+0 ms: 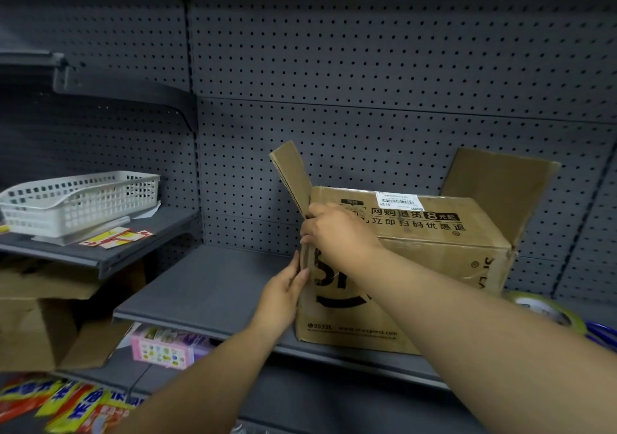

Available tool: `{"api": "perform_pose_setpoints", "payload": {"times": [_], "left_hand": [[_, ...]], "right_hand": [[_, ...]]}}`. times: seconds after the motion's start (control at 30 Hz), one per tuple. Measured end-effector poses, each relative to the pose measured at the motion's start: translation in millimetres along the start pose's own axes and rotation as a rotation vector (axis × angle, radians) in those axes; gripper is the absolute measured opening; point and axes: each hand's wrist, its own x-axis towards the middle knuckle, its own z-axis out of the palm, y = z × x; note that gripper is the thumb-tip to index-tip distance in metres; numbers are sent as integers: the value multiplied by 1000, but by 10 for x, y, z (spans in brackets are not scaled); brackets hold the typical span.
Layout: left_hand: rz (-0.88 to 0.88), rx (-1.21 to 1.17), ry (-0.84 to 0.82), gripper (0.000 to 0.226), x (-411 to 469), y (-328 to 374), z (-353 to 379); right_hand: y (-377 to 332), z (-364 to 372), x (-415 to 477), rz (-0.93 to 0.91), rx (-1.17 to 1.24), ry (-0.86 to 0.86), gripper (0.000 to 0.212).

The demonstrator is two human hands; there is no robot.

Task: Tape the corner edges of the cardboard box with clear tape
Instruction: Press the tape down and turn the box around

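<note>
A brown cardboard box (430,266) with black printing stands on the grey shelf (207,286), its left and right end flaps sticking up. My right hand (337,233) grips the box's near-left top corner, at the base of the raised left flap (292,175). My left hand (287,291) lies flat against the vertical left corner edge just below, fingers pressed on the cardboard. A roll of clear tape (547,311) lies on the shelf to the right of the box, partly behind my right forearm.
A white plastic basket (80,200) and red-and-white cards sit on a higher shelf at left. Blue scissor handles (601,332) show beside the tape. Below are cardboard boxes (36,326), a pink package (163,348) and yellow-red packets (63,403). Pegboard backs the shelves.
</note>
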Motion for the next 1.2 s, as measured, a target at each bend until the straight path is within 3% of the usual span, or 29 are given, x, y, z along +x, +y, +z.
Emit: {"api": "perform_pose_setpoints", "payload": {"times": [0.3,0.5,0.6,0.73,0.9,1.2], "left_hand": [[-1,-38,32,42,-10,-102,11],[-24,-30,-23,47,-80,-214,41],[-38,-64,12,44,-107,-315,74],[-71,-135,27,41,-87,-355,81],[29,7,89,45,-1,-179,98],[15,-27,166,39,105,-81,134]], "right_hand": [[-12,46,-15,15,-13,9,23],[-28,54,-171,-147,-149,99,21],[-27,91,-176,-107,-66,121,20],[-33,122,-122,-101,-125,140,15],[-22,142,-106,-147,-190,159,17],[-33,79,-121,-145,-216,122,19]]}}
